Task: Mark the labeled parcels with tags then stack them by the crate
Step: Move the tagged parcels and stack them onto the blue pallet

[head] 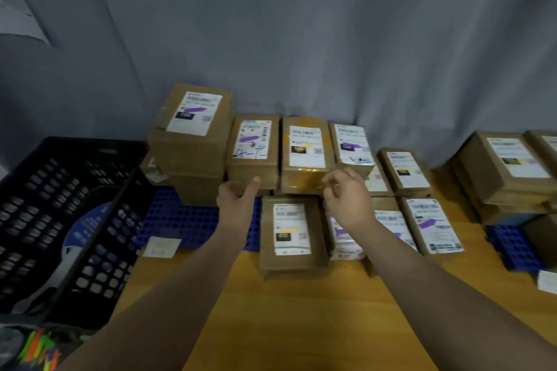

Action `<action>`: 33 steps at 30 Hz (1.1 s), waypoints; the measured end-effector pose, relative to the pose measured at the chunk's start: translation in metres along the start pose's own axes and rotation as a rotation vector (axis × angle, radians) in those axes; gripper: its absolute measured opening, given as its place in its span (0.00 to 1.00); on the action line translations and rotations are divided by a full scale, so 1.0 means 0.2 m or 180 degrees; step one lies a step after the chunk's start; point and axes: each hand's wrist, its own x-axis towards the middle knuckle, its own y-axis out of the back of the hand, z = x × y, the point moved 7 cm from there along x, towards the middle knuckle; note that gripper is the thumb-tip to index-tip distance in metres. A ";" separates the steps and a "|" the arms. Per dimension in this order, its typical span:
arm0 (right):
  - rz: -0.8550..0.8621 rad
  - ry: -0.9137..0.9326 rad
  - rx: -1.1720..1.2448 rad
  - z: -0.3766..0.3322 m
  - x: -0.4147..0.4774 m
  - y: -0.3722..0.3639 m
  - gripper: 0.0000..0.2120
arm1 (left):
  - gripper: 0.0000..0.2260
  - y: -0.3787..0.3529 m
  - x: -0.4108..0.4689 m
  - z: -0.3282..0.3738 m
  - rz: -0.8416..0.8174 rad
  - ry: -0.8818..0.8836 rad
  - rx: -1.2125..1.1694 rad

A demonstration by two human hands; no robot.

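Brown labeled parcels stand in a row at the back of the wooden table (pixel 301 325). My left hand (pixel 236 200) has its fingers curled and its thumb raised against the front of the parcel with a purple mark (pixel 253 150); nothing shows in its fingers. My right hand (pixel 346 196) hovers with loosely curled fingers at the front right corner of the yellow-taped parcel (pixel 304 156), and appears to hold nothing. Just below my hands lies another parcel (pixel 291 232). The black crate (pixel 60 205) stands at the left. A taller parcel stack (pixel 193 129) sits beside it.
A blue grid mat (pixel 180 220) lies under the stack by the crate, with a small white card (pixel 161 247) at its front edge. More parcels (pixel 431 226) lie right of my right arm, and a further stack (pixel 506 172) stands far right. Bright coloured tags (pixel 39 349) show at the bottom left. A grey curtain hangs behind.
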 end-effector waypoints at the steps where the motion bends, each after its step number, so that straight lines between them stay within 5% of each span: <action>1: 0.0076 -0.0158 0.0105 0.08 0.00 0.05 0.05 | 0.23 -0.08 -0.03 0.00 -0.0077 0.0040 0.0036; 6: -0.0024 -0.1115 0.0474 0.47 0.08 0.16 0.14 | 0.20 -0.38 -0.11 0.06 -0.0251 -0.0147 0.0387; 11: -0.0558 -0.1815 0.1075 0.69 0.15 0.11 0.21 | 0.17 -0.57 -0.12 0.22 -0.0233 -0.1168 0.1352; 15: -0.1260 -0.1735 0.0502 0.83 0.09 0.04 0.27 | 0.20 -0.65 -0.12 0.21 -0.0095 -0.1540 0.2154; 24: -0.2106 -0.1637 -0.1182 0.97 -0.11 -0.01 0.49 | 0.25 -0.70 -0.16 0.15 0.0124 -0.1680 0.2287; 33: -0.1656 -0.1884 -0.0752 0.96 -0.22 -0.03 0.48 | 0.26 -0.75 -0.24 0.12 0.0138 -0.1481 0.2364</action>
